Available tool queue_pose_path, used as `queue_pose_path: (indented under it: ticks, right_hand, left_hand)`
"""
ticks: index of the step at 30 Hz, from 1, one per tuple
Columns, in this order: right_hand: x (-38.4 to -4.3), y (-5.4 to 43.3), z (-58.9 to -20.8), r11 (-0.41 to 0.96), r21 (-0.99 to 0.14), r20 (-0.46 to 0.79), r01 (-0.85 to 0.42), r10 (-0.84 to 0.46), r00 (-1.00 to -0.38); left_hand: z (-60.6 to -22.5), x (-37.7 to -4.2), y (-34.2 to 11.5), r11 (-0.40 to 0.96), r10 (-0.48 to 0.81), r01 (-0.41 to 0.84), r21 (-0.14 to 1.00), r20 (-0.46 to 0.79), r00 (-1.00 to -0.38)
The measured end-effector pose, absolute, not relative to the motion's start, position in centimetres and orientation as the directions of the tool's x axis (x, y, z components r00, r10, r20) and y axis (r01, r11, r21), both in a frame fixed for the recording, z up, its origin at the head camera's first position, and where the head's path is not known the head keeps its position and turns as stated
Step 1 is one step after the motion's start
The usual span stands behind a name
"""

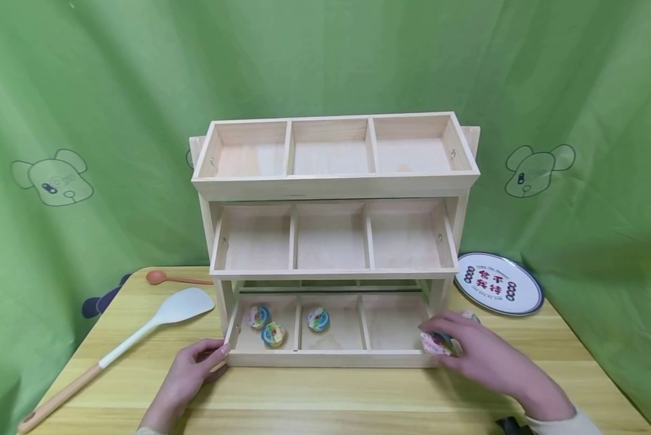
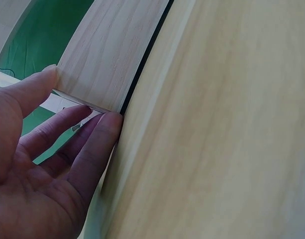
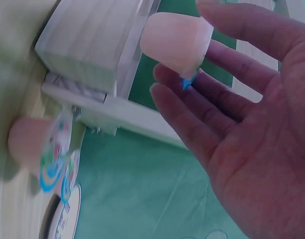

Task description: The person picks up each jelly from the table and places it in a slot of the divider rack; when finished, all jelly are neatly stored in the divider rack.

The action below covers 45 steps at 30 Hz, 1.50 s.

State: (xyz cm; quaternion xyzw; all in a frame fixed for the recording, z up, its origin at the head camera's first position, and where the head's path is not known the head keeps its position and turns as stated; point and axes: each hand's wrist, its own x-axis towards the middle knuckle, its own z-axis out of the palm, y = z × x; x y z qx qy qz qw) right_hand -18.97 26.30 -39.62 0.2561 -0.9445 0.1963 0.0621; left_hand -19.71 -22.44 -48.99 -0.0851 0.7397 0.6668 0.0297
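White and paddle-headed, a long spatula point(image 1: 110, 356) with a wooden handle slants across the wood-grained bench point(image 1: 304, 399), a small orange spoon point(image 1: 173, 279) beyond it. Next, the left hand point(image 1: 192, 368) has its thumb and fingers clamped about the left end of the bottom tray point(image 1: 325, 360), seemingly to steady it. Pale and straight-edged, the wooden rack point(image 1: 336, 188) rises in three tiers of three compartments; at the bottom, two jelly cups point(image 1: 258, 316) with printed lids sit close together in the left compartment, and a single cup point(image 1: 318, 319) in the middle one. At the tray's right end, the right hand point(image 1: 480, 350) pinches the held cup point(image 3: 172, 42) near its rim, its tapered body smooth and pinkish. Loading the tray looks to be the step; the next move probably calls for lowering this cup into the right compartment and parting the fingers. More cups point(image 3: 30, 144) stand on the bench, near a round, dark-rimmed plate point(image 1: 499, 284).
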Motion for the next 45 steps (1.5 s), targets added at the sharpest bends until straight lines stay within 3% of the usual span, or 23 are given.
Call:
queue_pose_path:
  ticks: [45]
  right_hand:
    - [-21.6, 17.7, -40.1, 0.664, -0.488, 0.135, -0.566, -0.584, -0.801]
  left_hand:
    - [-49.1, -19.8, -22.6, 0.101, -0.088, -0.175, 0.979, -0.167, -0.982]
